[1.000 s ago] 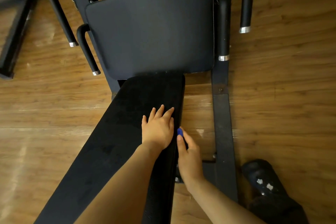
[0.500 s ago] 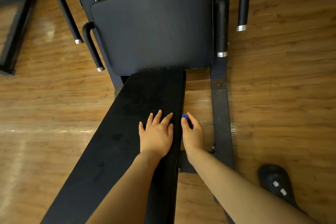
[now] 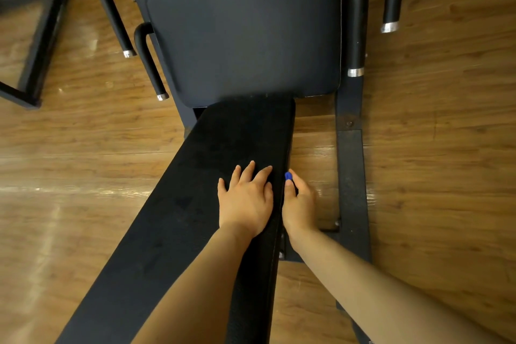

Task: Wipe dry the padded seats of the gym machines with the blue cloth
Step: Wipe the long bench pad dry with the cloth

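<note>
Head view: we are pressing the left hand (image 3: 245, 204) flat, fingers straight, on the long padded seat (image 3: 178, 218). The right hand (image 3: 298, 204) is working down the seat's right side edge, its grip curled around the blue cloth (image 3: 288, 176), of which only a small tip is showing.

Risks, as we are judging them: the bunched cloth is likely touching little of the surface, so damp streaks could remain; it could also slip to the wooden floor (image 3: 446, 148).

The seat is looking matte black and slightly textured. The angled back pad (image 3: 245, 31) is looking smoother, with rounded corners, and chrome-capped handles (image 3: 356, 36) flank it.
</note>
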`<state>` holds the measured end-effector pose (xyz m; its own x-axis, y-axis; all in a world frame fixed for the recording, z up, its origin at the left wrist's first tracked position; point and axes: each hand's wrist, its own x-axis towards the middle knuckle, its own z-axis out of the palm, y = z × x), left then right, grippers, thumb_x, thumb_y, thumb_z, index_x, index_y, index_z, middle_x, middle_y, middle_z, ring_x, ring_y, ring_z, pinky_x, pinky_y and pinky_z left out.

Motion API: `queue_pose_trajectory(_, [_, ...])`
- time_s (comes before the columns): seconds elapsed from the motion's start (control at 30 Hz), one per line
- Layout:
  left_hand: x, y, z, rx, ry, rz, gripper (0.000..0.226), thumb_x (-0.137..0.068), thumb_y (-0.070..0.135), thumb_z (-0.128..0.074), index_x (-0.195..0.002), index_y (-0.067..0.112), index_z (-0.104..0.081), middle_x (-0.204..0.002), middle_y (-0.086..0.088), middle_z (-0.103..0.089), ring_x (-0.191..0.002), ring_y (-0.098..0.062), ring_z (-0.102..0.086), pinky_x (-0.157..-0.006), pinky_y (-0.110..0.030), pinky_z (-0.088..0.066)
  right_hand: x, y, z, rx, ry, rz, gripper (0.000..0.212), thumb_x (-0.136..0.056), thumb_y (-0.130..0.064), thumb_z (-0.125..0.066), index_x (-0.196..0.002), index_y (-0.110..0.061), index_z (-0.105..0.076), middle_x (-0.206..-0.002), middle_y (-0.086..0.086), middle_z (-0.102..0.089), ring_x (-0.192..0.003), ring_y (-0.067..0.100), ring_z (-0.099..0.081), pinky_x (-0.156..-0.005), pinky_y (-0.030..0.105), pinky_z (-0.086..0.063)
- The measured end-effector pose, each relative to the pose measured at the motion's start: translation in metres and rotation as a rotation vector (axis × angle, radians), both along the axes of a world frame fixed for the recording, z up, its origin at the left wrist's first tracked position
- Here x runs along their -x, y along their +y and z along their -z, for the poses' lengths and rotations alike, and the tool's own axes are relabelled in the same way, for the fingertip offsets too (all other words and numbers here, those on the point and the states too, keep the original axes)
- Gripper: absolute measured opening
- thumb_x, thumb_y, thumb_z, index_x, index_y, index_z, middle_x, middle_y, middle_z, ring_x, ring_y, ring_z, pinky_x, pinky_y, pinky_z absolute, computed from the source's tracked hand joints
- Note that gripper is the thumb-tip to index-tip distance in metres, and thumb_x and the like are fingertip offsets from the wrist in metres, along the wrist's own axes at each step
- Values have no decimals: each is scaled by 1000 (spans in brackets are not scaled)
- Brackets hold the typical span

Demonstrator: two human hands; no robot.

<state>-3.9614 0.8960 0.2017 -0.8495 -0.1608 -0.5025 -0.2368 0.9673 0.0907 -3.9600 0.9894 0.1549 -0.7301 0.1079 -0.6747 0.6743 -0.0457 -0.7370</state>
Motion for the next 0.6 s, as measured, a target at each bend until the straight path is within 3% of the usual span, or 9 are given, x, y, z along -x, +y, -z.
queue_pose_trajectory(0.4, [-2,1,0,4,-2,-3,46,-105,41,-25,-151,42,-24,-163,4,-15,-151,-21,-5,-120,-52,-5,-50,6,-22,-5,64,-87,38,-104,-24,-41,-142,-24,-47,-141,-8,-48,-122,-3,-39,-95,8,-29])
queue_pose_trajectory(0.6, [2,-2,-10,-2,-120,36,49,-106,40,-24,-153,40,-15,-164,3,-7,-151,-24,-1,-120,-52,-7,-38,3,-26,8,-13,-33,38,-105,-23,-39,-142,-23,-46,-143,-3,-47,-130,8,-43,-97,17,-34])
